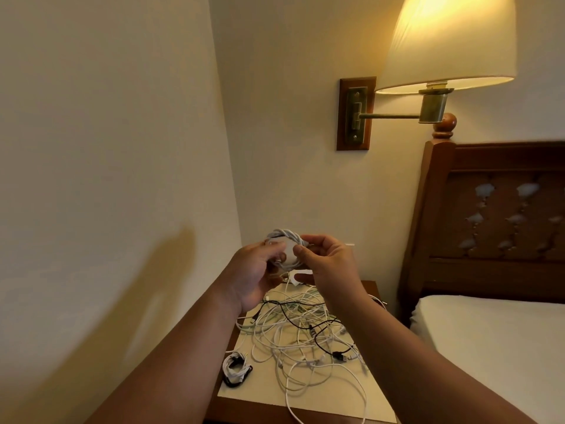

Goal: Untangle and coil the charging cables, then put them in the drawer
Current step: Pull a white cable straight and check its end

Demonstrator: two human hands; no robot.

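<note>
Dim warm room, lit cream pleated fabric lampshade (449,41) upper right, soft arm shadows on beige painted wall (107,148), wide-angle edge bending, slight blur

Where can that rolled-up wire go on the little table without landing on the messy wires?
The barest patch for the coiled cable is the near-left corner of the mat, between the small coiled bundle, the trailing white cable and the mat's front edge. The middle and right are crowded with the tangle of cables.
</note>
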